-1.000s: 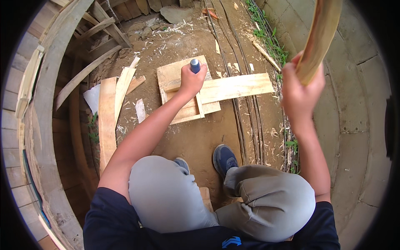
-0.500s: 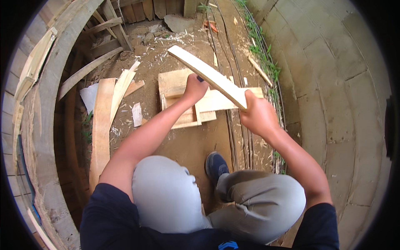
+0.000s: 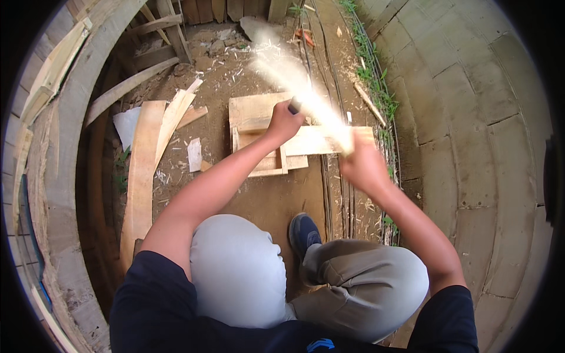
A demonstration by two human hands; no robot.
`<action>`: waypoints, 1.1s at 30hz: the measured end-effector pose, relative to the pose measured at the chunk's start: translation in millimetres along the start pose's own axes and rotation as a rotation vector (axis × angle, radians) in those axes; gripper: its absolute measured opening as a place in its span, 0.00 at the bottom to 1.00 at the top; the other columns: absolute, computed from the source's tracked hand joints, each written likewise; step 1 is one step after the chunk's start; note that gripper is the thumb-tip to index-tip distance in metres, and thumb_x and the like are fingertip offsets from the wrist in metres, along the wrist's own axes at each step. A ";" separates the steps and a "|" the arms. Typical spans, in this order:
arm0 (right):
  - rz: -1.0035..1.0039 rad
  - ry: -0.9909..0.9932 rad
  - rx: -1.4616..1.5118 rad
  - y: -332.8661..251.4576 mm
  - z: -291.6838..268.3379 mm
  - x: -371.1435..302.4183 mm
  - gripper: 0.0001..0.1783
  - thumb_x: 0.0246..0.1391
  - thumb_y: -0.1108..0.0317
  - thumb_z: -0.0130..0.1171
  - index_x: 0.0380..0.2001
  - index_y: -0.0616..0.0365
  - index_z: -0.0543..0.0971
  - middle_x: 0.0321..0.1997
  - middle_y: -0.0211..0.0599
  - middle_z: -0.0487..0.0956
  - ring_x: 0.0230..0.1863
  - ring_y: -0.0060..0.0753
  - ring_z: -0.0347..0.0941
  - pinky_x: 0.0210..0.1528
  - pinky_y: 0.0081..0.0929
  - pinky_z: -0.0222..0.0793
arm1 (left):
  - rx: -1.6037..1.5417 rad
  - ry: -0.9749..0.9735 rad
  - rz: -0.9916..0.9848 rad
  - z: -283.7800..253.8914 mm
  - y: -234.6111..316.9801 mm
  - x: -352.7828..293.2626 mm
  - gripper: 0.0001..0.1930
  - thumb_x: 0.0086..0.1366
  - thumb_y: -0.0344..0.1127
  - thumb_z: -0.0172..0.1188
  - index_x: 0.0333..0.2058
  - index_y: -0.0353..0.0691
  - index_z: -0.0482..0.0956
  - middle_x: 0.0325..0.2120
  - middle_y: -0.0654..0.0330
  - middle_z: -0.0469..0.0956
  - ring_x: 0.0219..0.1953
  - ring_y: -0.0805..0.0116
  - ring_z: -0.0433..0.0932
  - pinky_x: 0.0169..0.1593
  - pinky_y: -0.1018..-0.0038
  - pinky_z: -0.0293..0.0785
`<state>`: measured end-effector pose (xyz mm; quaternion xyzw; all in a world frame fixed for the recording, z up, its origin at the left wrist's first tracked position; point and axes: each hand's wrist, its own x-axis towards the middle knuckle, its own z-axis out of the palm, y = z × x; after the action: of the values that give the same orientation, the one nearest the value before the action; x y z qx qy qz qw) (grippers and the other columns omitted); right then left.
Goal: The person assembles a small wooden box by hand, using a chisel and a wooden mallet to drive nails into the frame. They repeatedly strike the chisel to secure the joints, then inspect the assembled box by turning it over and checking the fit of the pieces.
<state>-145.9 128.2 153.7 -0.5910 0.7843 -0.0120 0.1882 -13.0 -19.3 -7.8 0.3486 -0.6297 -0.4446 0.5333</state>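
Observation:
My left hand (image 3: 285,123) is closed around a small dark tool handle (image 3: 295,105), held upright over the light wooden boards; the rest of that tool is hidden, so its kind does not show. In my right hand (image 3: 366,165) is one end of a pale wooden board (image 3: 321,103), smeared by motion, its far end pointing away and to the left. Beneath both hands lies a low wooden frame (image 3: 253,106) of nailed boards, with a light plank (image 3: 312,141) across it toward the right.
Long wood offcuts (image 3: 144,159) lean at the left beside a curved concrete rim (image 3: 62,206). A block wall (image 3: 471,135) stands close on the right, with grass (image 3: 376,88) and dark cables (image 3: 329,194) along its foot. Shavings litter the dirt, and my shoe (image 3: 304,232) rests before the frame.
The board in my right hand has gone from sharp to strongly blurred, its far end higher in the picture. My left hand stays over the frame, still gripping the dark handle.

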 end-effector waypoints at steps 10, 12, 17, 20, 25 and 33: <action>-0.069 0.074 -0.014 1.6 8.6 -1.6 0.16 0.50 0.78 0.56 0.45 0.66 0.72 0.34 0.66 0.82 0.36 0.65 0.82 0.47 0.52 0.78 | -0.039 -0.074 -0.156 -4.5 -3.2 -2.6 0.15 0.65 0.34 0.59 0.21 0.34 0.70 0.15 0.63 0.71 0.22 0.76 0.68 0.28 0.70 0.66; -0.140 0.284 0.290 -3.1 -26.2 -4.3 0.17 0.50 0.77 0.56 0.45 0.67 0.72 0.36 0.66 0.82 0.35 0.62 0.82 0.45 0.49 0.79 | 0.015 -0.098 -0.144 -10.9 -4.2 5.2 0.13 0.64 0.32 0.59 0.22 0.33 0.72 0.16 0.63 0.72 0.22 0.76 0.69 0.28 0.70 0.66; -0.091 0.063 -0.061 36.0 34.4 -1.5 0.17 0.50 0.80 0.55 0.46 0.69 0.71 0.29 0.54 0.81 0.31 0.36 0.81 0.32 0.36 0.79 | -0.058 -0.087 -0.104 9.5 6.0 -8.7 0.15 0.64 0.34 0.59 0.20 0.34 0.71 0.16 0.65 0.72 0.22 0.76 0.71 0.28 0.70 0.67; -0.191 0.232 0.254 11.1 -5.5 10.7 0.19 0.50 0.74 0.59 0.47 0.64 0.73 0.32 0.61 0.82 0.36 0.63 0.81 0.41 0.45 0.77 | 0.031 -0.105 -0.154 -5.9 -0.2 6.2 0.17 0.66 0.37 0.59 0.20 0.35 0.72 0.16 0.66 0.72 0.21 0.77 0.69 0.27 0.70 0.66; -0.075 0.563 0.681 24.6 14.9 26.5 0.20 0.49 0.75 0.57 0.48 0.67 0.75 0.33 0.51 0.82 0.34 0.37 0.82 0.38 0.36 0.76 | -0.001 -0.187 -0.282 -13.5 -7.4 1.8 0.20 0.67 0.41 0.60 0.18 0.40 0.69 0.14 0.69 0.68 0.19 0.78 0.64 0.25 0.71 0.60; 0.301 0.015 0.520 90.3 158.9 18.9 0.20 0.48 0.69 0.57 0.46 0.66 0.78 0.42 0.62 0.82 0.46 0.61 0.79 0.52 0.46 0.74 | 0.035 -0.178 -0.387 4.5 -6.4 21.8 0.16 0.68 0.38 0.59 0.21 0.42 0.70 0.15 0.64 0.72 0.17 0.74 0.71 0.23 0.73 0.69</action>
<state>-184.3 170.2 -21.0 -0.3998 0.8352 -0.1887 0.3273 -21.8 -40.6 -6.1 0.4316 -0.6034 -0.5565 0.3741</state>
